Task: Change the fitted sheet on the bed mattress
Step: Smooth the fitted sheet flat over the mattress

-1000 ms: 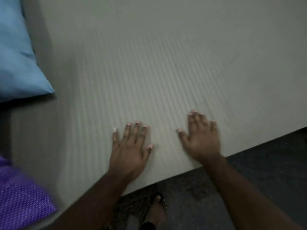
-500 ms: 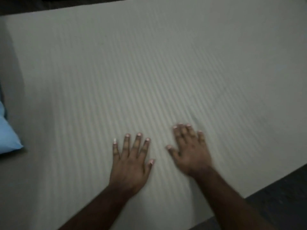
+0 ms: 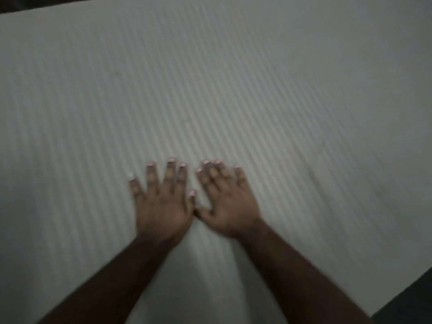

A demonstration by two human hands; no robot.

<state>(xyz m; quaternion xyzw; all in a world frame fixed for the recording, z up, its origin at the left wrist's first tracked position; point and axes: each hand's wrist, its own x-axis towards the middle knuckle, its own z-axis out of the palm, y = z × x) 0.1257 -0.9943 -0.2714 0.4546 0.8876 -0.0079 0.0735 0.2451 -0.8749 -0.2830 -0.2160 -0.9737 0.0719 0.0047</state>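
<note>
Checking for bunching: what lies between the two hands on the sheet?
Head view: only a narrow wedge of bare striped sheet separates the left hand and right hand; their thumbs nearly meet.

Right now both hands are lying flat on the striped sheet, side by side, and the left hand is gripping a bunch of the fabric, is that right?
Not quite. In the head view the left hand grips nothing: its fingers are straight and spread, lying flat on the striped sheet, just like the right hand beside it. The rest is right.
</note>
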